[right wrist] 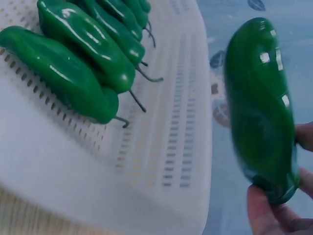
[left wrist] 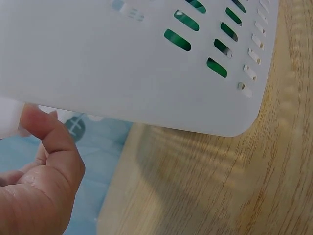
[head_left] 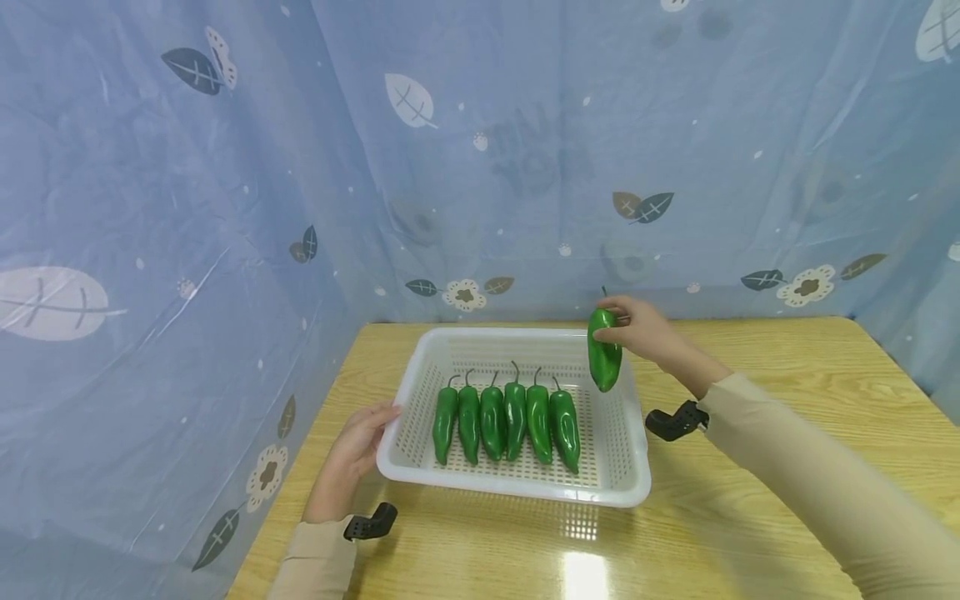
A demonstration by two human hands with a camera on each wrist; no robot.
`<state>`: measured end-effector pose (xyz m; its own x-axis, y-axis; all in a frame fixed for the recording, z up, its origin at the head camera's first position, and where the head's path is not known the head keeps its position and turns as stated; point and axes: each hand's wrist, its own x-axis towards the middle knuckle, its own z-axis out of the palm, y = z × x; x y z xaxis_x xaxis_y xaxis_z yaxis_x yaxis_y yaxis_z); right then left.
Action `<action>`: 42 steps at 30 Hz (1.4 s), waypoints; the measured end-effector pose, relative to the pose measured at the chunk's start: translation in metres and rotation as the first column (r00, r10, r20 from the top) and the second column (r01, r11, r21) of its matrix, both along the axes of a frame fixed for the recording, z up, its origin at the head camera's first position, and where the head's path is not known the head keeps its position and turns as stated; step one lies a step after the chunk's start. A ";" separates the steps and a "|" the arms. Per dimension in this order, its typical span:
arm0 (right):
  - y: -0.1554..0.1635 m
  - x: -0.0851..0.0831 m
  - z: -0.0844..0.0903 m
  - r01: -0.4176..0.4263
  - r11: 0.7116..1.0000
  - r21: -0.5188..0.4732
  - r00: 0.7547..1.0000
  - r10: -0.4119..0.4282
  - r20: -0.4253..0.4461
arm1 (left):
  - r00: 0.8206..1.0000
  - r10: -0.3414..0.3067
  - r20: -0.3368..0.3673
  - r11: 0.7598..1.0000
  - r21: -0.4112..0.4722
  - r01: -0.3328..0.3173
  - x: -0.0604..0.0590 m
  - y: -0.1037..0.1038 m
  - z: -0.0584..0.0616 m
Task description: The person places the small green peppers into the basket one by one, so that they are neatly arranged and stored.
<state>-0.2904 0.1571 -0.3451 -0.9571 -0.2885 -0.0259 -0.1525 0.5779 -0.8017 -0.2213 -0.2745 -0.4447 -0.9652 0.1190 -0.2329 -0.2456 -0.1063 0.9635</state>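
Observation:
My right hand holds a glossy green chili pepper near its stem end, tip pointing down, over the back right part of a white plastic basket. In the right wrist view, the fingertips pinch this pepper around its stem end. Several more green peppers lie side by side inside the basket, stems toward the back. My left hand grips the basket's left rim. The left wrist view has the bent left hand at the rim, beside the basket's outer wall.
The basket rests on a light wooden table. Blue sheeting with leaf and flower prints hangs behind the table and along its left side. Inside the basket, bare slotted floor shows right of the peppers.

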 end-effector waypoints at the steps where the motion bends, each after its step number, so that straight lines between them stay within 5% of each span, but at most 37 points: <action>1: -0.004 0.000 0.001 -0.008 1.000 0.028 1.000 0.008 -0.008 | 1.000 0.000 0.001 1.000 0.002 0.000 0.000 0.000 0.000; 14: -0.037 0.004 -0.007 -0.078 0.944 0.319 0.996 0.090 -0.024 | 1.000 -0.016 0.004 1.000 0.003 0.016 -0.001 -0.001 0.000; 23: -0.047 0.006 -0.017 -0.104 0.914 0.391 0.993 0.114 -0.003 | 1.000 -0.030 0.005 0.999 -0.016 0.030 -0.001 -0.001 0.004; 42: -0.069 0.011 -0.036 -0.114 0.795 0.596 0.993 0.113 0.040 | 1.000 -0.031 0.002 0.999 0.009 0.031 -0.001 -0.001 0.005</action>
<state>-0.2799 0.0877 -0.3812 -0.9183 -0.3219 -0.2307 -0.2462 0.9203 -0.3041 -0.2219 -0.2754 -0.4397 -0.9606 0.1513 -0.2332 -0.2505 -0.1071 0.9622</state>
